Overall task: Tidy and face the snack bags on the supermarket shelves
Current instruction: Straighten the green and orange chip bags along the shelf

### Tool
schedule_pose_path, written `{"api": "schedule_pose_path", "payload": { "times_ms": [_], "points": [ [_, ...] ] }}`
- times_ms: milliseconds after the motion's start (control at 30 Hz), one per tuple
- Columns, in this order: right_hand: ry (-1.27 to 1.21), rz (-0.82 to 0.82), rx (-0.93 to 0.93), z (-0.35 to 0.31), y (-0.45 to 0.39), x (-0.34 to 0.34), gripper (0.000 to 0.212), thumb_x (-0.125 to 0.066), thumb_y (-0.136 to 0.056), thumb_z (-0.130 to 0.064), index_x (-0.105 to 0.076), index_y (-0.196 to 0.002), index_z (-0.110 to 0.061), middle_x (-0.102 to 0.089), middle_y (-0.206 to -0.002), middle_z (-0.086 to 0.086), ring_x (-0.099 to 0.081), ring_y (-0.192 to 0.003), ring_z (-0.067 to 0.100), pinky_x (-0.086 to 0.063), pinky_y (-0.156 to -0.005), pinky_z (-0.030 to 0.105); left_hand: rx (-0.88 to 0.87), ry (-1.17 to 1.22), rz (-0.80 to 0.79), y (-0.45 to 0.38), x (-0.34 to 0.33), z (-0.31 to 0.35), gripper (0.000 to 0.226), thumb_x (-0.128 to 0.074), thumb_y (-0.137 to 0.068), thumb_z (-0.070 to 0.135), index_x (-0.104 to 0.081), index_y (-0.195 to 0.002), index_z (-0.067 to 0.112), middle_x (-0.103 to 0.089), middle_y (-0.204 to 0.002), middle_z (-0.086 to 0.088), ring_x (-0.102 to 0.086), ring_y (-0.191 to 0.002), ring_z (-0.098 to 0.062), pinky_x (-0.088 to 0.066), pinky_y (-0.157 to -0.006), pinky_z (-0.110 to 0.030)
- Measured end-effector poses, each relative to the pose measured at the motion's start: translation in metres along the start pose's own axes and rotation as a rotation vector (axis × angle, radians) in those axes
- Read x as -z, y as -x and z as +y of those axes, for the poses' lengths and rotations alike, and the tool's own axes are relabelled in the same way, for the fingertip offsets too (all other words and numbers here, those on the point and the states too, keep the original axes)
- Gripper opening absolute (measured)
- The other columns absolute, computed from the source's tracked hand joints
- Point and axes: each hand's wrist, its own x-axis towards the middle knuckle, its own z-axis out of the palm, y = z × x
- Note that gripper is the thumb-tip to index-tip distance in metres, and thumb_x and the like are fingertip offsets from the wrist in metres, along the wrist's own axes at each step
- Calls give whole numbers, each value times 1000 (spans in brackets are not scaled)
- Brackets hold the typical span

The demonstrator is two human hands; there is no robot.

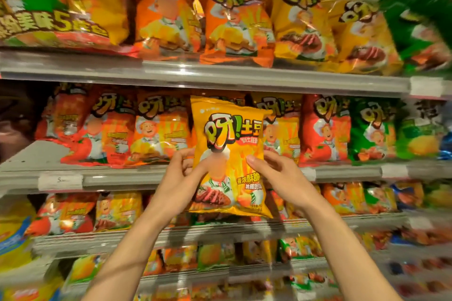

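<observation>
A yellow snack bag point(228, 134) with a cartoon chef and steak picture is held upright in front of the middle shelf point(171, 177), its printed face toward me. My left hand point(179, 178) grips its left edge, thumb on the front. My right hand point(278, 173) grips the right edge the same way. Behind the bag stands a row of orange, yellow, red and green snack bags point(159, 129) on that shelf.
The top shelf point(220, 76) carries larger orange, yellow and green bags point(239, 24). A bare stretch of middle shelf point(36, 154) lies at the left end. Lower shelves point(220, 230) hold several more small bags. White price labels point(60, 182) sit on the shelf rails.
</observation>
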Motion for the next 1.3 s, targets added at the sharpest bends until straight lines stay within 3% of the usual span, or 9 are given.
{"api": "schedule_pose_path", "payload": {
  "times_ms": [100, 233, 367, 500, 600, 800, 933, 1067, 1300],
  "points": [
    [-14, -6, 26, 15, 4, 46, 9, -66, -92, -48, -72, -85, -49, -65, -86, -45, -56, -83, -31, -43, -69, -2, -7, -27, -5, -3, -52, 2, 57, -65, -69, 70, -49, -113, 38, -64, -91, 7, -58, -67, 13, -40, -61, -2],
    [-88, -19, 36, 36, 6, 100, 10, -62, -102, -29, -71, -101, -27, -73, -79, -29, -68, -77, -14, -46, -66, 1, -33, -85, 52, -11, -114, 0, 31, -70, -88, 50, -46, -107, 43, -66, -101, 14, -60, -75, 23, -39, -64, 2],
    [-9, -37, 48, 44, 4, 136, 3, -60, -102, -32, -59, -102, -35, -68, -69, -35, -62, -70, -21, -42, -62, -3, -42, -79, 116, -17, -153, 1, 43, -73, -85, 48, -51, -118, 33, -71, -103, 8, -68, -82, 11, -44, -64, -2],
    [111, 250, 80, 53, -9, 185, 66, -67, -89, -53, -51, -144, -20, -68, -104, -8, -65, -91, 2, -45, -74, 10, -64, -97, 161, -26, -169, 6, 63, -73, -77, 60, -46, -127, 34, -67, -115, 9, -68, -97, 0, -48, -72, -10],
    [343, 495, 59, 69, -28, 213, 71, -63, -92, -58, -51, -145, -13, -61, -137, 7, -58, -125, 21, -46, -100, 30, -85, -117, 195, -36, -173, 5, 53, -76, -83, 57, -46, -123, 39, -67, -118, 9, -68, -102, -5, -49, -78, -21],
    [332, 383, -98, 83, -61, 208, 118, -59, -81, -79, -13, -162, -6, -27, -166, 15, -28, -152, 32, -27, -123, 49, -91, -135, 262, -46, -175, 5, 58, -78, -83, 57, -45, -126, 38, -64, -118, 9, -68, -102, -9, -56, -82, -30],
    [178, 418, -63, 86, -69, 211, 102, -73, -72, -75, -43, -145, -11, -59, -135, 4, -53, -129, 25, -44, -110, 44, -102, -158, 262, -45, -170, 6, 58, -80, -82, 56, -45, -126, 41, -61, -123, 11, -64, -112, -12, -54, -88, -33],
    [100, 451, -13, 89, -72, 220, 72, -86, -75, -51, -49, -128, -20, -64, -101, -14, -58, -85, -5, -44, -69, 11, -97, -187, 280, -43, -165, 4, 69, -78, -80, 63, -42, -133, 38, -57, -132, 8, -57, -124, -17, -50, -105, -46],
    [59, 482, 23, 76, -77, 235, 69, -82, -73, -62, -50, -121, -25, -65, -101, -15, -61, -89, -4, -42, -65, 16, -102, -184, 292, -41, -162, 6, 75, -78, -76, 71, -43, -134, 37, -63, -129, 5, -63, -120, -20, -52, -102, -50]
  ]
}}
